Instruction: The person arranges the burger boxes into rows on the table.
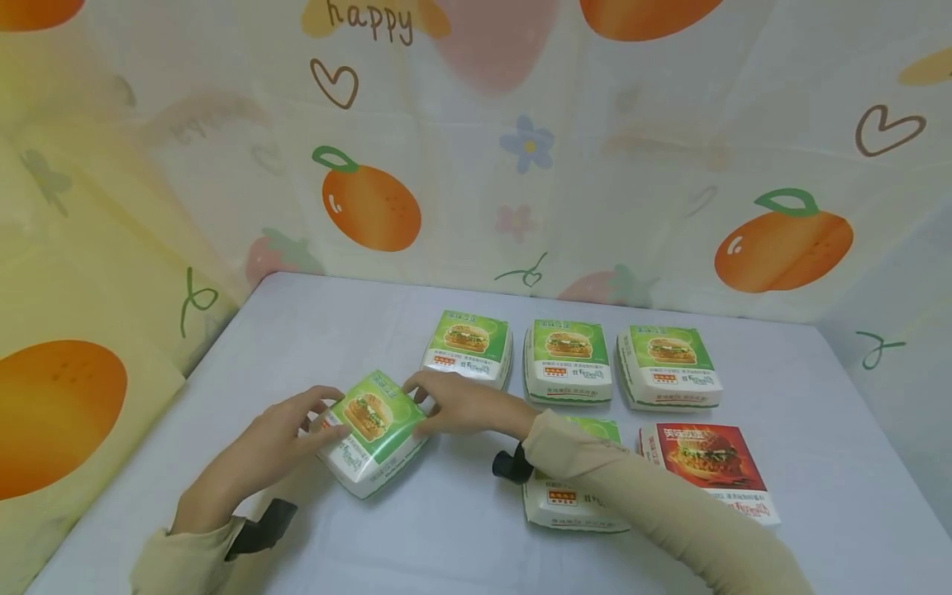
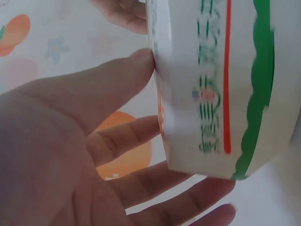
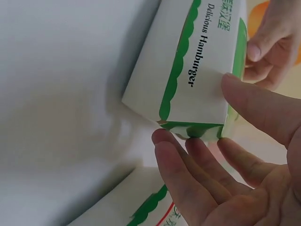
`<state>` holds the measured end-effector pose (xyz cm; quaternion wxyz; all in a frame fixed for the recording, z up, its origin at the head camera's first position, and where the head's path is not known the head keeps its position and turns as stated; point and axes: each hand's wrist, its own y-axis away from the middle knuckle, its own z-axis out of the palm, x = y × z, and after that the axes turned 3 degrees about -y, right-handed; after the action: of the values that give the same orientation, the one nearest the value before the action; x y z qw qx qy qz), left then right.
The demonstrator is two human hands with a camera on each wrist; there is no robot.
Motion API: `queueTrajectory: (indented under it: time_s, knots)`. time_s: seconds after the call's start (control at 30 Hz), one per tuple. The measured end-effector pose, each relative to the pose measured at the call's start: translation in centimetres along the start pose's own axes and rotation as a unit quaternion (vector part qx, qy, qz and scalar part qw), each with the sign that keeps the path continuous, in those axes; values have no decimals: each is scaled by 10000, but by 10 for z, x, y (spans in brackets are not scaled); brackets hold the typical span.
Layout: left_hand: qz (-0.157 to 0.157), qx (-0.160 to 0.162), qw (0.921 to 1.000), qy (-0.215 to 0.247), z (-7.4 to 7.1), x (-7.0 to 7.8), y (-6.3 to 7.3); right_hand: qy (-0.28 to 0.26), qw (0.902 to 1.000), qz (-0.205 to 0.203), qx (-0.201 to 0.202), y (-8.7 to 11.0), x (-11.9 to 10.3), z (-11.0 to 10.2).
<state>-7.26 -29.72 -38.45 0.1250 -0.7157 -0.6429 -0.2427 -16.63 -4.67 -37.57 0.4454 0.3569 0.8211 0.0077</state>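
Observation:
Between my two hands is a green and white hamburger box [image 1: 375, 434], turned askew, with a burger picture on its lid. My left hand [image 1: 260, 446] grips its left side; in the left wrist view the thumb and fingers lie along the white box wall [image 2: 188, 84]. My right hand [image 1: 464, 403] holds the far right corner, and the right wrist view has its thumb on the lid edge and its fingertips [image 3: 162, 136] at the corner. That same view gives the words "Delicious Hamburger" on the box side [image 3: 197, 56]. Whether the box's underside touches the table cannot be told.
Three matching green boxes stand in a back row: left [image 1: 468, 343], middle [image 1: 568, 359] and right [image 1: 669, 364]. In front, another green box [image 1: 573, 516] is partly hidden by my right sleeve, beside a red hamburger box [image 1: 710, 463]. A fruit-patterned curtain [image 1: 461, 165] hangs behind the white table.

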Motion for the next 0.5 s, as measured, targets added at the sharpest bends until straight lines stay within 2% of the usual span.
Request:
queueTrajectory:
  time_s: [0.13,0.3,0.5]
  knots:
    - [61,-122,9999,66,2,1,2,110,9999,24,-20,4,2,-2]
    - [-15,-395,9991,146,4,7,4,254,9996,-36,-68,12,3,-5]
    - [-23,-562,9981,264,9,15,6,420,9990,-110,-85,21,6,-7]
